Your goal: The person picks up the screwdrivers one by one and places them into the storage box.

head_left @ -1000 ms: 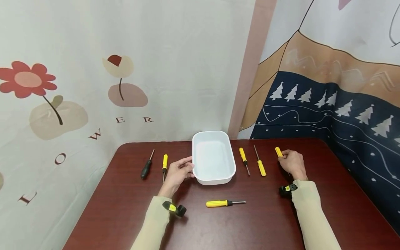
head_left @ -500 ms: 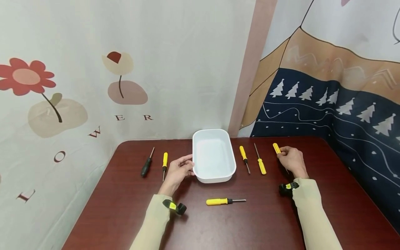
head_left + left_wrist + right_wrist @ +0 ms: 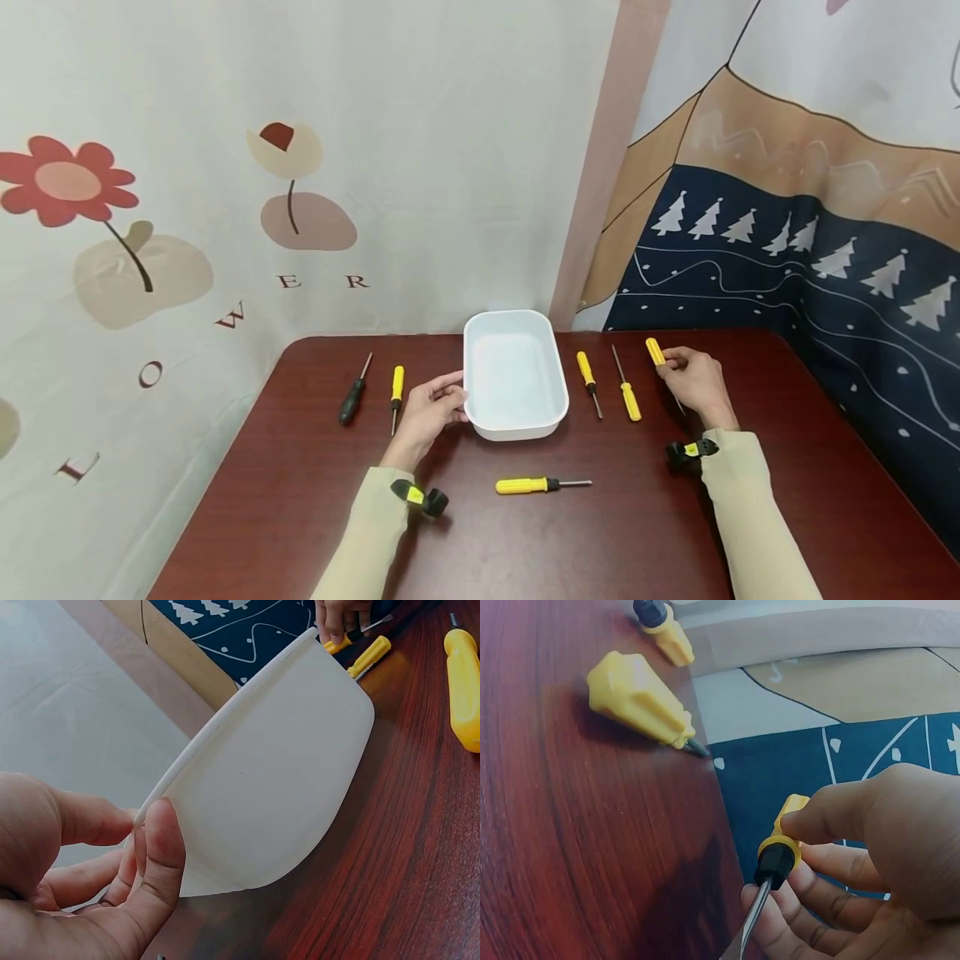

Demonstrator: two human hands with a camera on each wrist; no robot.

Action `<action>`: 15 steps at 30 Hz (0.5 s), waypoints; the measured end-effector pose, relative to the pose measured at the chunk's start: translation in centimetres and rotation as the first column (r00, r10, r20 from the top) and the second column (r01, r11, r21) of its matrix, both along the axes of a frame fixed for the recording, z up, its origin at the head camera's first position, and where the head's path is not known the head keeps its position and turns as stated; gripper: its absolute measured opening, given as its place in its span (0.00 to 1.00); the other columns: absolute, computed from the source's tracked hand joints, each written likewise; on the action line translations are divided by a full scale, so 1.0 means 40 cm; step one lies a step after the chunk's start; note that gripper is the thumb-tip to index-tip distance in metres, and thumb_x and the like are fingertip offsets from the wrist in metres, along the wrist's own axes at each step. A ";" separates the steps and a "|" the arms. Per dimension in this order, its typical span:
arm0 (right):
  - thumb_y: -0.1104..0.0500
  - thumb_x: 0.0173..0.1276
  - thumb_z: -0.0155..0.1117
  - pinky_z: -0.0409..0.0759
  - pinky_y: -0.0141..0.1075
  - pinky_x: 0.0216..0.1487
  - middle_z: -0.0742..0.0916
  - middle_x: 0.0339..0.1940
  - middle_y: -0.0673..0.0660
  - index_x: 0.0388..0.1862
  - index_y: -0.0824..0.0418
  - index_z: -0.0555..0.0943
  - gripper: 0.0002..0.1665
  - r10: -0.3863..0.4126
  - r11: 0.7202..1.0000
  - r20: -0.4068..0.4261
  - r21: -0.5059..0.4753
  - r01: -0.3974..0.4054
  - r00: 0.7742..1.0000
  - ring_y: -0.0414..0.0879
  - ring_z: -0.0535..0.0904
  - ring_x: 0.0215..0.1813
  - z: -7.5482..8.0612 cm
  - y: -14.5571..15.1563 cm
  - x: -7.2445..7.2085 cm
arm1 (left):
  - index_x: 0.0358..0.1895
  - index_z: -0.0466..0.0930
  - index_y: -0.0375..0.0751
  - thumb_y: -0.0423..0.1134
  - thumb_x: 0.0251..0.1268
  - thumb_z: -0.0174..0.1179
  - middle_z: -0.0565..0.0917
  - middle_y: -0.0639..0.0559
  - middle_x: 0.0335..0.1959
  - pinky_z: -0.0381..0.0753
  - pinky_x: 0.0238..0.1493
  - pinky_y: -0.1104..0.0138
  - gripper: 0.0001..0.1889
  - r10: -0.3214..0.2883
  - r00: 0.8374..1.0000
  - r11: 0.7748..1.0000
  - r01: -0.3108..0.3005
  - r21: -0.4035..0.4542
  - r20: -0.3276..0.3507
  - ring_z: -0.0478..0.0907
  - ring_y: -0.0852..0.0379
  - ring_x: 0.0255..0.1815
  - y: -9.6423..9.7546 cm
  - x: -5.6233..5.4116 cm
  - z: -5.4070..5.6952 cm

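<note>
A white rectangular tray stands at the back middle of the table. My left hand pinches its left rim; in the left wrist view the thumb lies on the outer wall with fingers over the rim. At the right, my right hand holds a yellow-handled screwdriver with a black collar. In the right wrist view, thumb and fingers grip its handle just above the collar, and the metal shank points toward the camera. Two yellow screwdrivers lie between tray and right hand, one with a black collar, one all yellow.
Left of the tray lie a black-handled screwdriver and a yellow one. Another yellow screwdriver lies crosswise in front of the tray. A printed cloth hangs along the table's back edge.
My right hand has shifted slightly left with the screwdriver, and its handle has moved left and toward the back. My left hand stays at the tray's rim.
</note>
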State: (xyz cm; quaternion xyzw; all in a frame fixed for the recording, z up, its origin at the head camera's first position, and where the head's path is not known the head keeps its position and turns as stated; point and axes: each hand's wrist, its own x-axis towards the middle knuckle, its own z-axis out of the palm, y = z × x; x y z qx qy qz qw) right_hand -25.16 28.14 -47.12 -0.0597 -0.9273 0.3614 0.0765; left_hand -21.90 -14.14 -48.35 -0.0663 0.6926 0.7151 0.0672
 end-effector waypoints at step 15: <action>0.59 0.74 0.63 0.83 0.27 0.32 0.86 0.47 0.66 0.60 0.68 0.81 0.21 0.031 0.997 -0.036 -0.063 -0.033 0.999 0.53 0.84 0.42 0.026 -0.033 0.005 | 0.65 0.79 0.34 0.26 0.69 0.62 0.81 0.48 0.37 0.86 0.32 0.70 0.22 0.006 1.000 1.000 -0.005 0.012 -0.018 0.80 0.56 0.28 0.001 0.002 0.002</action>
